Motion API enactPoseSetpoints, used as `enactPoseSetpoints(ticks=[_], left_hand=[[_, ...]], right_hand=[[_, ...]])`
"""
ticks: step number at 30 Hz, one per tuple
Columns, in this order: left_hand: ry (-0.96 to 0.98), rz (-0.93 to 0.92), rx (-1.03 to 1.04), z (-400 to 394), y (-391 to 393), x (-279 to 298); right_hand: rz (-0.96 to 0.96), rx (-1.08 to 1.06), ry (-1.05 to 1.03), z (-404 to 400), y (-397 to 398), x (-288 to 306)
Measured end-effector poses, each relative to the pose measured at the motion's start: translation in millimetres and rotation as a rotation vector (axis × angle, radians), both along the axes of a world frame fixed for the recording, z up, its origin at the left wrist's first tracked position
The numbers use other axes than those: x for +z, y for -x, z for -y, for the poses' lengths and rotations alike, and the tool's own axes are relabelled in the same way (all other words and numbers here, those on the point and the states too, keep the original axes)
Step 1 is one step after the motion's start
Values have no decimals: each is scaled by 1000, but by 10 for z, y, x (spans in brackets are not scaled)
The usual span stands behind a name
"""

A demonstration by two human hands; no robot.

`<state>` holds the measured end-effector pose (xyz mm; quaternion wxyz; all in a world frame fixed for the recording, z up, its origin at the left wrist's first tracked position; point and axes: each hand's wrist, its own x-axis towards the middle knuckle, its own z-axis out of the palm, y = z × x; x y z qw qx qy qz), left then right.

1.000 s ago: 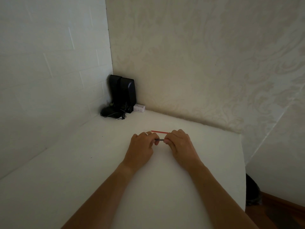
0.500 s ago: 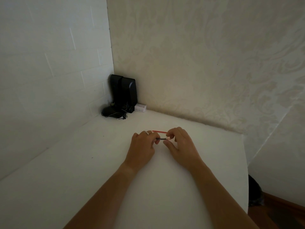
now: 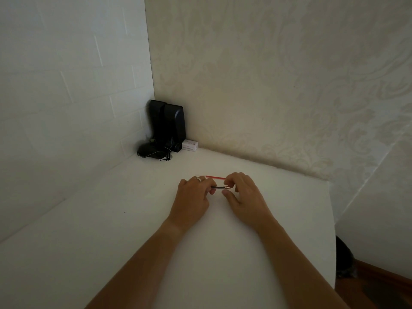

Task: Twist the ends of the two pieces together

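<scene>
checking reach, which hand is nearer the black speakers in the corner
Left. The left hand lies on the speakers' side of the table; the right hand lies farther from them, beyond the left.

The right hand (image 3: 242, 195) has opened, perhaps just fingertips on the dark rod (image 3: 219, 187).

This looks like a room in a home: a white counter (image 3: 133, 219) is pushed into a corner where a white brick-pattern wall (image 3: 66, 85) meets cream damask wallpaper (image 3: 278, 85). A pair of black desktop speakers (image 3: 169, 128) with tangled cables (image 3: 156, 153) stands in that corner, a small white box (image 3: 190, 145) beside them.
</scene>
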<state>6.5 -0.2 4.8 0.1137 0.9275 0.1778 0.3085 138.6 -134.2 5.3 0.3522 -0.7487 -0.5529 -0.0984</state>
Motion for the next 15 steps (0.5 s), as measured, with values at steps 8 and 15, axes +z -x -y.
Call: enactPoseSetpoints(ticks=[8,15], left_hand=[[-7,-2,7,1,2,-2],[0,-12,9,5,1,6]], right_hand=[[-22,2,31,5,19,15],[-16,-22,43,-20,-10,-21]])
